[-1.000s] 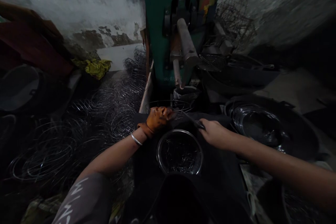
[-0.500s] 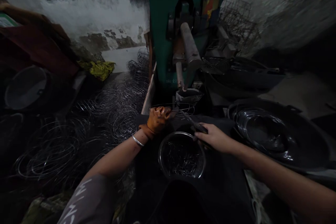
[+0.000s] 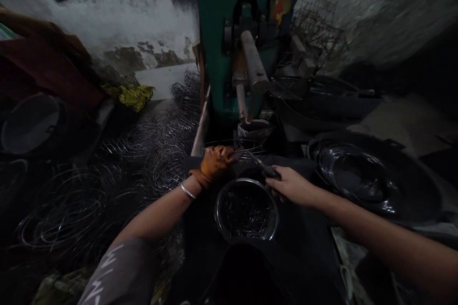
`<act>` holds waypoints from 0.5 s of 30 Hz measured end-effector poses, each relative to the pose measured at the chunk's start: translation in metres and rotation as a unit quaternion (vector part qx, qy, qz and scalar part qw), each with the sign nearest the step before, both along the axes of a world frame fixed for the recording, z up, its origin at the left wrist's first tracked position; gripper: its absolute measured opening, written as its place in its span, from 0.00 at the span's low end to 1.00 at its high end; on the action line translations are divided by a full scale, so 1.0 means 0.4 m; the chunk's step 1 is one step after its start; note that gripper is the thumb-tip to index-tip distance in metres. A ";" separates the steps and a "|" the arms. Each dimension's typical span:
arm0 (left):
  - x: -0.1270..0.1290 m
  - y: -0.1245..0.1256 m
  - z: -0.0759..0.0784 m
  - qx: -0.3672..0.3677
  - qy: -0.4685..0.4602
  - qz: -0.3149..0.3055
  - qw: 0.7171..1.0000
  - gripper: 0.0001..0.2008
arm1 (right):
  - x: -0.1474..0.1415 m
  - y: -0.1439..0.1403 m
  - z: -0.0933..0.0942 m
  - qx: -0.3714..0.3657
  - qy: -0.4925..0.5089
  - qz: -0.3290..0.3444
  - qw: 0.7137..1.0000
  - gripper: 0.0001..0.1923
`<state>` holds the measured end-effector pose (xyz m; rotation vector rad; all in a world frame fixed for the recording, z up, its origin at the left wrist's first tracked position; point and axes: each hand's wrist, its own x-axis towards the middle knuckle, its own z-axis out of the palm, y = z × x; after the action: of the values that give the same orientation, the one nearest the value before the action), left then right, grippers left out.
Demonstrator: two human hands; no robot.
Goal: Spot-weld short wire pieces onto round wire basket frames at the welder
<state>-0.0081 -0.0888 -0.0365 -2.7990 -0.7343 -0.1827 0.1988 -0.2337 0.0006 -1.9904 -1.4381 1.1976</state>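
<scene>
My left hand [image 3: 216,161], in an orange glove, is closed around a thin metal wire ring [image 3: 246,141] that juts out past the fingers. My right hand [image 3: 288,184], bare, grips a pair of pliers [image 3: 267,169] by the dark handles. The jaws point up and left at the wire; whether they touch it is too small to tell. Just below both hands, on the dark cloth [image 3: 304,238] over my lap, rests a round metal bowl [image 3: 217,214] with many short metal pieces [image 3: 246,214] inside.
Ahead stands a green machine [image 3: 214,57] with protruding metal rods [image 3: 255,64] and a container [image 3: 255,128] below them. Loose wire rings [image 3: 157,143] cover the floor at left. A large dark pan [image 3: 422,195] with coiled shiny wire [image 3: 336,162] sits at right.
The view has shifted slightly. The plier handles, apart before, look closer together now. My left hand keeps its hold on the wire ring.
</scene>
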 end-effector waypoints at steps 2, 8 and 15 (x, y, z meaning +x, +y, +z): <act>-0.001 0.000 -0.005 0.004 -0.017 0.016 1.000 0.21 | -0.005 -0.008 -0.001 -0.024 0.163 -0.037 0.986 0.07; 0.002 0.000 -0.020 0.011 -0.038 0.040 0.998 0.22 | -0.020 -0.012 0.000 -0.048 0.367 -0.093 0.924 0.26; -0.026 0.011 0.003 -0.013 -0.079 0.051 0.995 0.24 | 0.173 -0.079 -0.030 0.034 -0.002 -0.051 0.998 0.12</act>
<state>-0.0184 -0.0846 -0.0352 -2.7863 -0.9198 -0.3821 0.2678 -0.2653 -0.0115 -1.9961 -1.3438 1.0874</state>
